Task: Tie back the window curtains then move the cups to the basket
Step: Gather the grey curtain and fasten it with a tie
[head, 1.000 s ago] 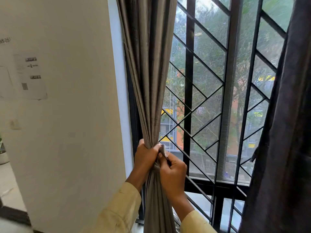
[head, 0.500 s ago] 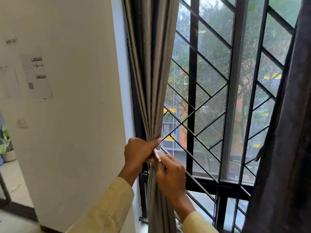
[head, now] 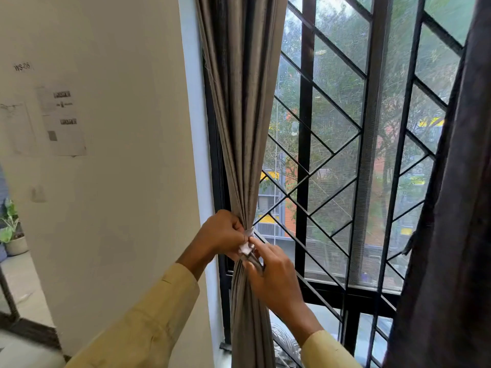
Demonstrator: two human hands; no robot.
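Observation:
A grey-brown curtain (head: 243, 115) hangs at the left side of the window, gathered into a narrow bundle at waist height. A pale tie-back strip (head: 246, 247) shows at the gathered point. My left hand (head: 221, 235) is closed around the bundle and one end of the strip from the left. My right hand (head: 273, 272) pinches the other end of the strip just below and to the right. A second, darker curtain (head: 457, 208) hangs loose at the right edge. No cups or basket are in view.
Black diagonal window bars (head: 313, 166) with mesh stand behind the curtains. A cream wall (head: 119, 155) with taped papers (head: 62, 120) is at the left. A potted plant (head: 12, 235) sits low at the far left.
My hands have shifted slightly apart on the bundle and the pale strip now shows more between them. The camera has turned a little to the right.

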